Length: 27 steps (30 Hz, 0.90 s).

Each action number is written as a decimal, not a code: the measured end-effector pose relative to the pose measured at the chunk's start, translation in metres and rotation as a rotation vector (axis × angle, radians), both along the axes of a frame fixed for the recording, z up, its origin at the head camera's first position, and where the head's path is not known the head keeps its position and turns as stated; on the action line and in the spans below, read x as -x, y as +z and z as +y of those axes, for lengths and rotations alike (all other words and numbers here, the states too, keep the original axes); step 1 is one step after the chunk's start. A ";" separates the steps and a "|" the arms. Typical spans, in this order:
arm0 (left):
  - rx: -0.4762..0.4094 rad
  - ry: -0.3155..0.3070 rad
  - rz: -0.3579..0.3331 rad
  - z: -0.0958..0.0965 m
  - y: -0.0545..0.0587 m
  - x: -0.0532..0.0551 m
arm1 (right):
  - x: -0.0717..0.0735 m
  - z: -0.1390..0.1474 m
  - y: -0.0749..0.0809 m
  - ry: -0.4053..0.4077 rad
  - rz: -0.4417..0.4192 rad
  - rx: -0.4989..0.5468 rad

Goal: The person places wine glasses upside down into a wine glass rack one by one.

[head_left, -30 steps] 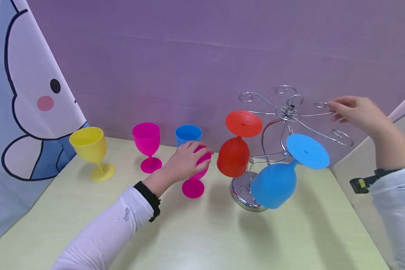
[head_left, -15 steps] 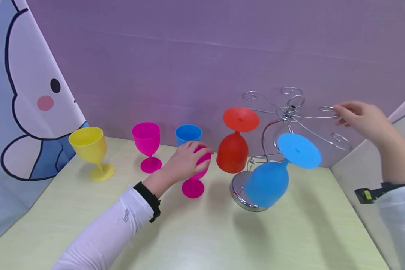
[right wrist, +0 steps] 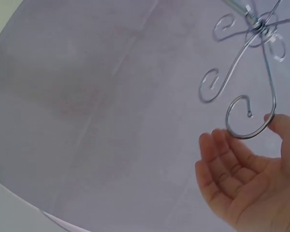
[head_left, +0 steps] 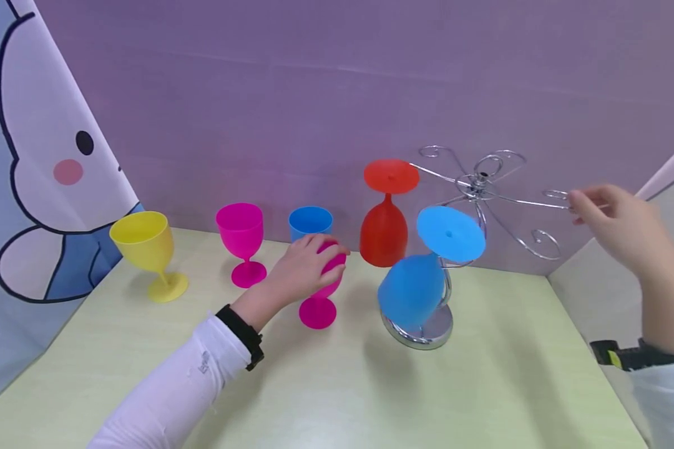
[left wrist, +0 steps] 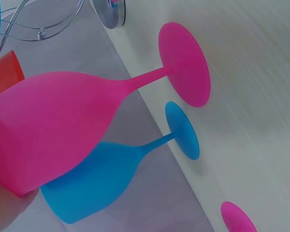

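Note:
My left hand grips the bowl of a pink goblet from above; its foot stands on the table. In the left wrist view this goblet fills the middle left. With thumb and forefinger, my right hand pinches the curled end of an arm of the chrome goblet rack. The right wrist view shows that curl between thumb and fingertips, the other fingers loosely bent. A red goblet and a tilted blue goblet hang upside down from the rack's left and front arms.
Behind the gripped goblet stands an upright blue goblet, partly hidden. Further left are another pink goblet and a yellow goblet. A purple cloth backdrop rises behind the pale table.
The rack has turned, swinging the blue goblet left and the red one slightly back. My right hand has moved right and nearer with its arm. The left hand has stayed on the pink goblet.

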<state>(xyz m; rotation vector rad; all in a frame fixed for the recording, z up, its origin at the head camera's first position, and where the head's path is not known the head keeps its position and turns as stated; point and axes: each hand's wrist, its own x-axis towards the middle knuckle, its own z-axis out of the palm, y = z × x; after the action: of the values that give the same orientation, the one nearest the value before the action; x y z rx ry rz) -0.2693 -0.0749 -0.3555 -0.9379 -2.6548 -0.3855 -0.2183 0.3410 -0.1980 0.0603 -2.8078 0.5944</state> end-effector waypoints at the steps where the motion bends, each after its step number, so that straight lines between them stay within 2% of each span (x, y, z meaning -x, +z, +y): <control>1: 0.001 0.002 0.002 0.000 0.000 0.000 | -0.004 -0.002 -0.001 -0.016 -0.002 -0.001; 7: 0.008 0.016 0.003 -0.004 0.000 -0.001 | -0.024 -0.022 -0.003 -0.116 -0.020 -0.030; 14: 0.017 0.020 0.033 -0.007 0.000 -0.004 | -0.046 -0.044 -0.005 -0.209 -0.002 -0.119; 19: 0.018 0.026 0.041 -0.007 0.001 -0.005 | -0.055 -0.056 -0.002 -0.245 0.007 -0.191; 27: 0.052 0.051 0.049 -0.006 0.001 -0.006 | -0.069 -0.072 0.000 -0.277 -0.054 -0.270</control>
<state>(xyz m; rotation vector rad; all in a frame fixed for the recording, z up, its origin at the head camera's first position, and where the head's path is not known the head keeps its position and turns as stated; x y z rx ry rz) -0.2630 -0.0808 -0.3542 -0.8817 -2.6504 -0.2797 -0.1497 0.2688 -0.1978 -0.2911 -2.8581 0.1543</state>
